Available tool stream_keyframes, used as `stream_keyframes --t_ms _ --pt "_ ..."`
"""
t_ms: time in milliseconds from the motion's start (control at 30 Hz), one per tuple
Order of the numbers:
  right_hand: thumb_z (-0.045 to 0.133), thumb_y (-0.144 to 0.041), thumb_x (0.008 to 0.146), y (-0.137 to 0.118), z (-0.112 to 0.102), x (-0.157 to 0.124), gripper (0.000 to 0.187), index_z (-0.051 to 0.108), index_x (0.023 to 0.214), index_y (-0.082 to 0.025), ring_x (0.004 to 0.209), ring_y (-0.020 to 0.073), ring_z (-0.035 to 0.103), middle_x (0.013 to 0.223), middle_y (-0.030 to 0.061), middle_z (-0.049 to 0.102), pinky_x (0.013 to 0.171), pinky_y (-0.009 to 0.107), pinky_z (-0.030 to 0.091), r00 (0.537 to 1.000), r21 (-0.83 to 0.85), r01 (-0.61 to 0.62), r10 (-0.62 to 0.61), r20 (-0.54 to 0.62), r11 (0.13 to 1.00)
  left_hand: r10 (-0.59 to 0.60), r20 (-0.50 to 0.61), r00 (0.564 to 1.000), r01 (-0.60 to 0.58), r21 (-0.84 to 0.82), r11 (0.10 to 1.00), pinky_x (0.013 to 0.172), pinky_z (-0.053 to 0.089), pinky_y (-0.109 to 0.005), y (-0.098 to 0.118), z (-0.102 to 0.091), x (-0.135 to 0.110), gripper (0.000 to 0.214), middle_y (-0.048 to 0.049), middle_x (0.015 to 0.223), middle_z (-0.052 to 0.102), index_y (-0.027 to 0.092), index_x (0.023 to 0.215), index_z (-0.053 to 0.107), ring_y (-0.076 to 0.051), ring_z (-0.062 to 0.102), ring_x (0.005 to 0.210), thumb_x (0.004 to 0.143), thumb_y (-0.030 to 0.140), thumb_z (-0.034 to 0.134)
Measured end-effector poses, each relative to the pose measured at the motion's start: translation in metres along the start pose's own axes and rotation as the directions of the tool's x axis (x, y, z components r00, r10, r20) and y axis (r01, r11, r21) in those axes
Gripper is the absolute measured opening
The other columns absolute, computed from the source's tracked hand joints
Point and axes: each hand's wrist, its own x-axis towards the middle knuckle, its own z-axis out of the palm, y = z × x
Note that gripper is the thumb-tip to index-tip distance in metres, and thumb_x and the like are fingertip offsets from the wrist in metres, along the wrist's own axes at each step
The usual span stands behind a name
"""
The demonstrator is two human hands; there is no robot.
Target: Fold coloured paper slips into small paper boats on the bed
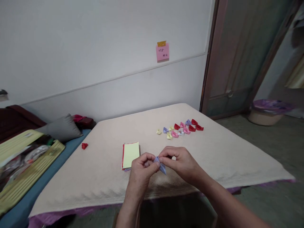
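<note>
A small piece of folded lavender paper [162,168] is held up between my two hands over the near side of the table. My left hand [142,166] pinches its left side with thumb and fingers. From the right, my right hand [177,160] grips its upper edge between thumb and forefinger. Just beyond my left hand lies a stack of coloured paper [131,154] with a pale yellow sheet on top. Farther back and to the right sit several folded paper boats [175,134] in red, pink, yellow, lavender and white.
The table has a cream cloth [106,177] over it. A lone red folded paper piece [84,146] lies near its left edge. A pink note [162,53] is taped to the wall behind. On the left are a grey cushion [60,128] and a yellow container; a lined bin [266,115] stands right.
</note>
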Motion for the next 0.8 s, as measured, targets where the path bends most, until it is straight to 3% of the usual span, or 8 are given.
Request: stream_keyframes --t_ms 333,533,800 --pt "0.053 -0.012 0.08 0.003 0.0014 -0.0024 0.017 0.065 0.07 -0.017 0.065 0.0123 0.056 0.068 0.0002 0.063 0.061 0.023 0.04 0.991 -0.204 0.126 -0.134 -0.023 0.971 -0.011 0.023 1.0 0.011 -0.016 1.0 0.053 0.037 -0.02 0.0031 -0.0002 0.0002 0.009 0.0006 0.056 0.06 0.013 0.068 0.064 -0.009 0.051 0.053 0.067 0.021 0.069" --pt "0.046 -0.015 0.085 0.0088 0.0072 -0.0043 0.019 0.06 0.072 -0.016 0.067 0.0152 0.052 0.07 0.0046 0.059 0.064 0.027 0.036 0.93 -0.571 0.303 -0.368 0.001 0.764 0.016 0.033 0.999 -0.017 0.02 1.0 0.056 0.038 -0.02 0.0023 -0.0012 -0.0006 0.008 0.0012 0.056 0.058 0.013 0.068 0.064 -0.009 0.051 0.055 0.072 0.021 0.064" --pt "0.046 -0.015 0.083 0.0081 0.0098 -0.0055 0.019 0.055 0.067 -0.016 0.063 0.015 0.047 0.065 0.0035 0.054 0.06 0.027 0.033 0.901 -0.664 0.323 -0.434 -0.003 0.674 0.031 0.043 0.999 -0.032 0.037 0.999 0.057 0.039 -0.021 0.0058 0.001 -0.0022 0.011 0.0009 0.058 0.058 0.013 0.07 0.064 -0.01 0.051 0.057 0.074 0.023 0.063"
